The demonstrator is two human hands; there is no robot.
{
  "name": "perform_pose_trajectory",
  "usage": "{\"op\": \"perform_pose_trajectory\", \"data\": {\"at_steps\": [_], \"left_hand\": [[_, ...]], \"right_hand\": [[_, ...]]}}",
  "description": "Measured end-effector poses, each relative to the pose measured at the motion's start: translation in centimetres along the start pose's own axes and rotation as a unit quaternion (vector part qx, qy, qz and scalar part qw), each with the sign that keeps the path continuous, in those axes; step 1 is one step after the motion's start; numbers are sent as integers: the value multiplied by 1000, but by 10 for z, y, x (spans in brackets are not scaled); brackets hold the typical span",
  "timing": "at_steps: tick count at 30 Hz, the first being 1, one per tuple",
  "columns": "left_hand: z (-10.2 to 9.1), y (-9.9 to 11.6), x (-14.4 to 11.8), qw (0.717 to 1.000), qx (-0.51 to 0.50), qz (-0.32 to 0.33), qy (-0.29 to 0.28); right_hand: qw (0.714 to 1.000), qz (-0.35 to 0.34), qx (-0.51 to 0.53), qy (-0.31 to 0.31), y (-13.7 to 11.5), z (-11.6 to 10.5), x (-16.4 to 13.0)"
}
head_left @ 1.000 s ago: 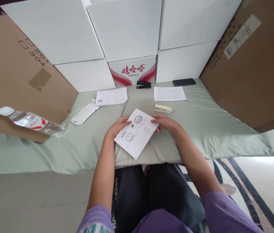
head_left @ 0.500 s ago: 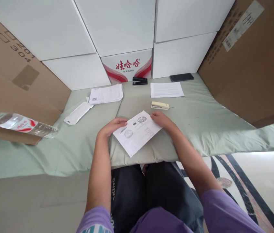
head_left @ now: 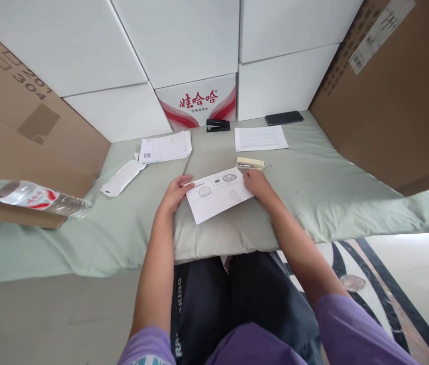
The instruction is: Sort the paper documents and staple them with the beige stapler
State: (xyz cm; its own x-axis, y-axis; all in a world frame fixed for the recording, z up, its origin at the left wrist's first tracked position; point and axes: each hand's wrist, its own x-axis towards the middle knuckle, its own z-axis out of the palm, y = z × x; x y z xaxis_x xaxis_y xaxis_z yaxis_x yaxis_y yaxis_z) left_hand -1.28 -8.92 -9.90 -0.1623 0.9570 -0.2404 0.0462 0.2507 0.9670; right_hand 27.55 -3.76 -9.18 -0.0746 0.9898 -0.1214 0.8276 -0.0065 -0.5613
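Between my two hands is a white sheet of paper (head_left: 218, 196) with round stamps and faint print; whether it is one sheet or several I cannot tell. My left hand (head_left: 177, 193) pinches its left corner, thumb on top. At its upper right corner my right hand (head_left: 257, 184) is closed on the edge. Just beyond the right hand lies a cream stapler (head_left: 250, 162). Farther back a black stapler (head_left: 218, 125) rests against a printed carton. A stack of papers (head_left: 165, 147) lies at the back left, and more printed paper (head_left: 261, 138) at the back right.
Pale green cloth (head_left: 309, 192) covers the table. A white packet (head_left: 123, 177) and a clear water bottle (head_left: 32, 195) are on the left. A black phone (head_left: 284, 118) lies at the back right. White boxes (head_left: 184, 40) wall the back; brown cartons (head_left: 396, 101) flank both sides.
The paper has turned clockwise, its lower corner rising away from me, and now sits more level. Its top reaches nearer the cream stapler. My left hand's fingers have spread somewhat at the corner.
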Motion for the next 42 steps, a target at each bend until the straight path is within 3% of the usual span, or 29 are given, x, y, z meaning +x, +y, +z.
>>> {"op": "perform_pose_trajectory", "data": {"at_steps": [6,20,32,42], "left_hand": [[9,2,2,999,5,17,38],[12,-1,7,994,-20,89,56],[15,0,6,997,7,53,63],[20,-1,6,996,18,56,59]], "right_hand": [[1000,8,6,15,1,0,6],[998,-36,-13,44,-1,-6,10],[991,-57,91,80,-1,-6,5],[996,-35,56,62,-1,-10,3]]}}
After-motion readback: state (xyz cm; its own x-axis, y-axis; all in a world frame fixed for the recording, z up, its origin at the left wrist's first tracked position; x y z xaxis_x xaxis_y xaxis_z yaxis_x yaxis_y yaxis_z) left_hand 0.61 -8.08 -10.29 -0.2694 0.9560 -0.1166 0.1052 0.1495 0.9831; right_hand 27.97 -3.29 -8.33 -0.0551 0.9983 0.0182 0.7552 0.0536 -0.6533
